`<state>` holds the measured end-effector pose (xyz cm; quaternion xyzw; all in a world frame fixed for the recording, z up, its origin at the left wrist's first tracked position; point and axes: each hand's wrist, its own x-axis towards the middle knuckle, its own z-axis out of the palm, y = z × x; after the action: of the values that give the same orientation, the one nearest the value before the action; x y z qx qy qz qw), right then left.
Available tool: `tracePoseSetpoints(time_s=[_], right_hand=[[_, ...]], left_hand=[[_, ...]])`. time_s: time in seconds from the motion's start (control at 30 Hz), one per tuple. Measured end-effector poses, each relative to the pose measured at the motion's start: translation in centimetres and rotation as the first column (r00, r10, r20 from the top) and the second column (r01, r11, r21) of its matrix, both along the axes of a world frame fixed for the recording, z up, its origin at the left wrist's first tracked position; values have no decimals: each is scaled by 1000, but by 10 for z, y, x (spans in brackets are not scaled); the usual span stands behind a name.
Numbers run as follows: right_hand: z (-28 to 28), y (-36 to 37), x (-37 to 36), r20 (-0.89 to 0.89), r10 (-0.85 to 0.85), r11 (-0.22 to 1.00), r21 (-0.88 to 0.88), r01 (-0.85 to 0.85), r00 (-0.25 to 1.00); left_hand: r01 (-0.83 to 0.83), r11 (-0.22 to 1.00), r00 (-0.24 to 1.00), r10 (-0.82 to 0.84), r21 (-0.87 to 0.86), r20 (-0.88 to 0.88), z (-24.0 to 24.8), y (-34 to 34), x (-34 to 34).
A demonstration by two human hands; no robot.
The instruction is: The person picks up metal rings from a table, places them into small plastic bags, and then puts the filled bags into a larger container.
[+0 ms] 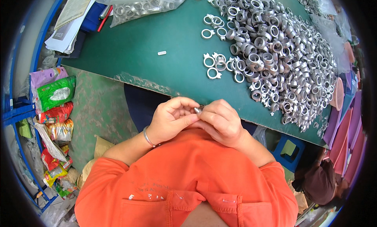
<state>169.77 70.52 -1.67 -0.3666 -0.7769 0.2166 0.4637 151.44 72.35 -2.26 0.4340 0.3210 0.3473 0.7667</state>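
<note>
Close to my body, just off the near edge of the green table point(129, 58), my two hands meet. A small silvery metal part point(197, 109) shows between them, mostly covered by fingers, so its full shape cannot be made out. My left hand point(174, 114), with a bangle on its wrist, pinches it between thumb and fingers. Curled around its other side is my right hand point(220, 121), fingertips closed on it. A large heap of grey metal ring clamps point(275, 50) covers the table's right side. Several loose ring clamps point(213, 73) lie at the heap's left edge.
A clear plastic bag of metal rings point(145, 7) lies at the far left, beside a red pen point(105, 19) and papers point(66, 26). One small pale metal piece point(162, 53) rests mid-table. Coloured bins point(341, 125) line the right; a blue stool point(288, 151) stands below.
</note>
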Motion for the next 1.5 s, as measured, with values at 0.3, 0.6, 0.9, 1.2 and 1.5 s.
tracePoseSetpoints(time_s=[0.3, 0.6, 0.9, 1.2, 1.5], right_hand=[[-3, 34, 3, 390, -400, 900, -1, 435, 829], [3, 18, 17, 4, -137, 913, -387, 128, 991], [-13, -5, 6, -621, -99, 833, -478, -277, 777], [-8, -3, 5, -303, -73, 967, -255, -7, 950], [4, 12, 8, -4, 86, 996, -20, -86, 996]], left_hand=[[-51, 942, 956, -50, -331, -291, -27, -8, -8], [26, 985, 989, -50, -172, -137, -7, -3, -5], [-19, 998, 998, 23, 65, -59, 9, 11, 5], [7, 997, 1000, -5, -81, 21, 13, 9, 3], [220, 892, 975, -214, -394, 60, -9, 4, -17]])
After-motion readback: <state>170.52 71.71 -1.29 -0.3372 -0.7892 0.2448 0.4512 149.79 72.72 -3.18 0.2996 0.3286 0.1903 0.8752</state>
